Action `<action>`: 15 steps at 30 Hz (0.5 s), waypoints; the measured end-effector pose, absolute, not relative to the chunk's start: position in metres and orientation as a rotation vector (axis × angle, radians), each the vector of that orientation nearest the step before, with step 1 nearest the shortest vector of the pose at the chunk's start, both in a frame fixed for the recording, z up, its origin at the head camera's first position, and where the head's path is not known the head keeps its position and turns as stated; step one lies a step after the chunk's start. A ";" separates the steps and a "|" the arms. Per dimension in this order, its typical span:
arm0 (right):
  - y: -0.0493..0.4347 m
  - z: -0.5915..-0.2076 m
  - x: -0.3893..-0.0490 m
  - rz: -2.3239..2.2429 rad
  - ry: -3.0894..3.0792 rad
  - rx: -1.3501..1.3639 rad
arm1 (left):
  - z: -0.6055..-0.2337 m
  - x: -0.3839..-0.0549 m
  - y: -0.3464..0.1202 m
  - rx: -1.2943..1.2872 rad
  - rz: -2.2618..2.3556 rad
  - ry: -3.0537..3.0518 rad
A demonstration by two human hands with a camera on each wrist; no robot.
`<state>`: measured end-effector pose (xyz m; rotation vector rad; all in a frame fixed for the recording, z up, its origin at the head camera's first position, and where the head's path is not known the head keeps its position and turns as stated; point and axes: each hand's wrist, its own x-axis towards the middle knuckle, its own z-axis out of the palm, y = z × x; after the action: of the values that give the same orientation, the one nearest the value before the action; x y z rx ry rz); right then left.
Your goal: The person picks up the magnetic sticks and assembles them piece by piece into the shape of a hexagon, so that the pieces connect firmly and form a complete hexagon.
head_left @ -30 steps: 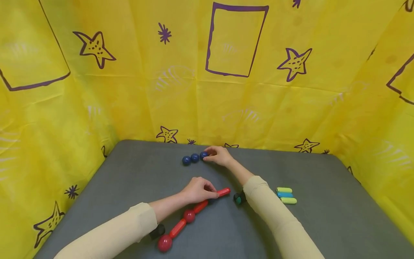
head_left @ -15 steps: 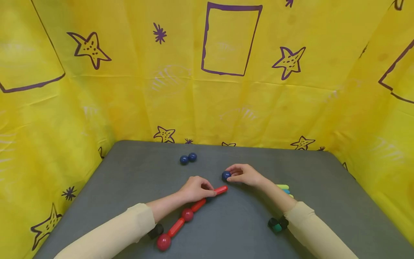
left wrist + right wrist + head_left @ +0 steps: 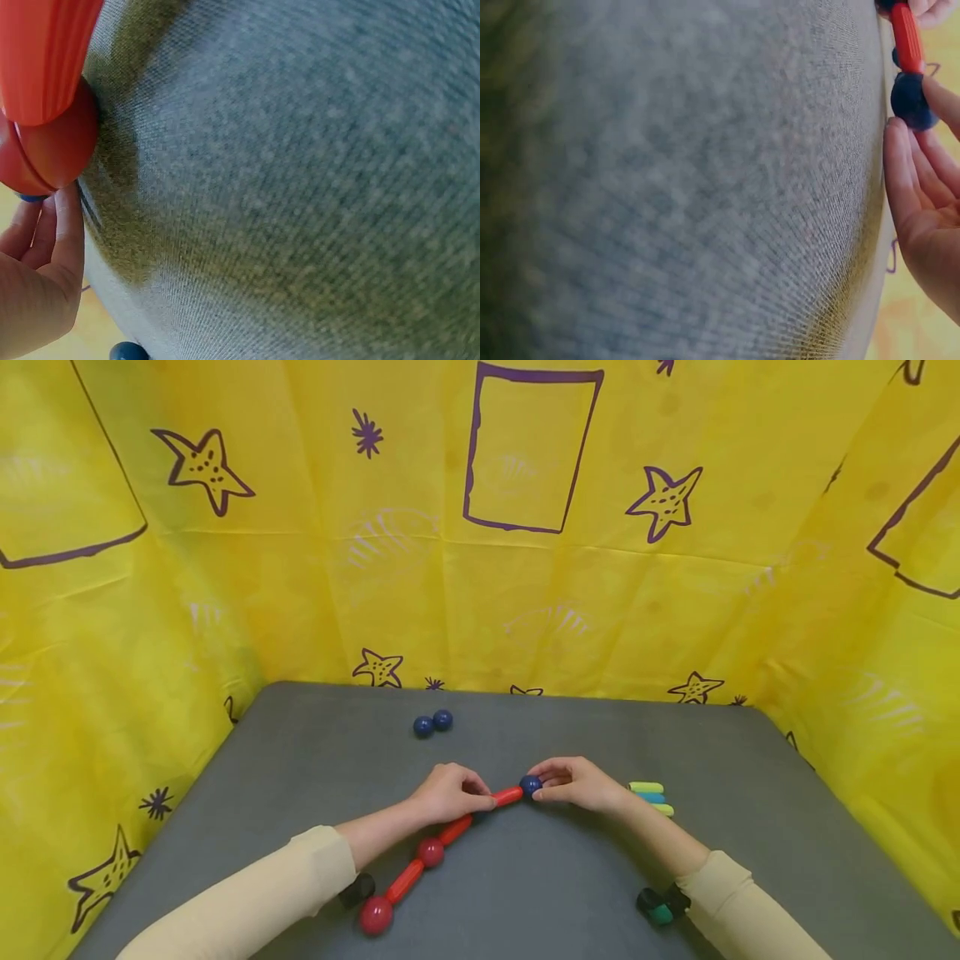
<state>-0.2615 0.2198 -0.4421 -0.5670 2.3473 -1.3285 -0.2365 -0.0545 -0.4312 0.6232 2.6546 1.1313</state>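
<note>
A chain of red rods and balls lies slanting on the grey table. It runs from a large red ball (image 3: 376,915) through a red rod (image 3: 405,882) and a second red ball (image 3: 431,852) up to the far red rod (image 3: 508,796). My left hand (image 3: 450,795) grips the chain at a dark blue ball (image 3: 886,4) mostly hidden under its fingers. Between thumb and fingertips, my right hand (image 3: 577,785) holds another blue ball (image 3: 531,787) against the tip of the far rod. The right wrist view shows ball and rod end meeting.
Two blue balls (image 3: 423,727) sit side by side at the back of the table (image 3: 337,752). Yellow-green and blue rods (image 3: 648,797) lie beyond the right forearm. Yellow patterned cloth (image 3: 300,568) encloses the back and sides.
My right hand has taken one blue ball from the row of three at the back and brought it forward to the far red rod's tip. My left hand has kept its hold.
</note>
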 end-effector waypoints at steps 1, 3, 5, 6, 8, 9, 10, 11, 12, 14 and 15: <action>0.220 -0.442 -0.261 -1.330 2.346 -0.567 | -0.430 -0.237 -0.054 0.642 1.116 2.659; 0.220 -0.442 -0.261 -1.333 2.345 -0.564 | -0.427 -0.239 -0.052 0.681 1.087 2.672; 0.219 -0.442 -0.260 -1.342 2.341 -0.560 | -0.424 -0.241 -0.049 0.731 1.065 2.675; 0.218 -0.441 -0.260 -1.352 2.336 -0.559 | -0.422 -0.242 -0.048 0.745 1.059 2.667; 0.216 -0.441 -0.259 -1.365 2.332 -0.574 | -0.419 -0.246 -0.044 0.765 1.048 2.653; 0.215 -0.441 -0.259 -1.369 2.332 -0.574 | -0.419 -0.247 -0.042 0.778 1.038 2.646; 0.213 -0.440 -0.258 -1.371 2.332 -0.577 | -0.419 -0.248 -0.040 0.794 1.028 2.637; 0.211 -0.440 -0.258 -1.372 2.332 -0.580 | -0.418 -0.249 -0.038 0.803 1.024 2.628; 0.210 -0.440 -0.257 -1.373 2.331 -0.584 | -0.419 -0.249 -0.036 0.814 1.017 2.624; 0.207 -0.439 -0.256 -1.371 2.329 -0.597 | -0.420 -0.249 -0.034 0.845 1.017 2.628; 0.206 -0.439 -0.256 -1.377 2.318 -0.596 | -0.421 -0.248 -0.034 0.847 1.025 2.628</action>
<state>-0.2561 0.2063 -0.4386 -0.5961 2.3182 -1.3768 -0.2485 -0.0336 -0.4206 0.8466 2.6280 1.0246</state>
